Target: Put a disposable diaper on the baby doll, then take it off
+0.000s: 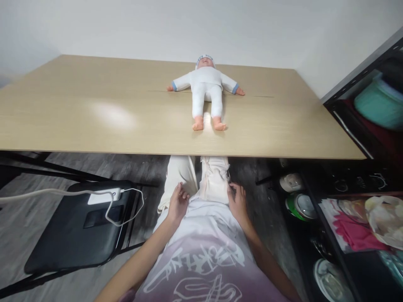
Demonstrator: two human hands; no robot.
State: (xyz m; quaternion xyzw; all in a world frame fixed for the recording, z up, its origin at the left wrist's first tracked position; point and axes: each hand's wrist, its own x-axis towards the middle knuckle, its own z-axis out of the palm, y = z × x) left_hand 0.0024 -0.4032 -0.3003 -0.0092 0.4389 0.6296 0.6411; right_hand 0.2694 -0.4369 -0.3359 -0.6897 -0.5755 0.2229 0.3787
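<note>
A baby doll [207, 84] lies on its back on the tabletop, arms spread and bare feet toward me. It wears a white outfit with blue cuffs and a white cap with blue print. My left hand [179, 202] hangs below the table edge by the left leg of my cream trousers [181, 176], its fingers loosely curled and holding nothing. My right hand [237, 202] is beside the wrinkled right trouser leg, thumb and fingers apart, seemingly brushing the fabric. Both hands are well short of the doll.
The wooden table [126, 138] stands against a white wall. To the left, a black folding chair [75, 239] bears a white power bank [103, 196] with a cable. A black shelf on the right holds a green pot [380, 102], pink cloth [355, 233] and several containers.
</note>
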